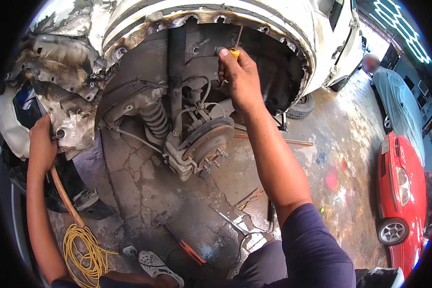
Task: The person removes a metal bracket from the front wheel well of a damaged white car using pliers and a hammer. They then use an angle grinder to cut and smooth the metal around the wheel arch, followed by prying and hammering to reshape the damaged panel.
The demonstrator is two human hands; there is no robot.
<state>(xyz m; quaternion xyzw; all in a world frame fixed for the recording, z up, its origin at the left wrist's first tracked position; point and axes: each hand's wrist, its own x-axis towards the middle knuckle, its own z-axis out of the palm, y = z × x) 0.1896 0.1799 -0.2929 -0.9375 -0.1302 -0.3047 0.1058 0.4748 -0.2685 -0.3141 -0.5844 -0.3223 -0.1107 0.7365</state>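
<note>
My right hand point(240, 79) is closed around the yellow handle of a screwdriver point(234, 52). The thin shaft points up to the scorched, notched edge of the white car's wheel arch point(221, 20). At the left, my left hand point(42, 144) grips the edge of a burnt, crumpled body panel point(69, 120); some of its fingers are hidden. Below the arch, between my hands, the brake disc point(211, 146), a coil spring point(155, 120) and a dark upright strut point(176, 62) are exposed, with no wheel on the hub.
A hammer point(185, 245), a metal rod point(229, 220) and pliers point(249, 198) lie on the cracked floor. A coiled yellow cord point(84, 249) sits by a wooden stick point(66, 197) below my left hand. A loose tyre point(301, 106), a red car point(403, 192) and a covered car point(398, 105) stand right.
</note>
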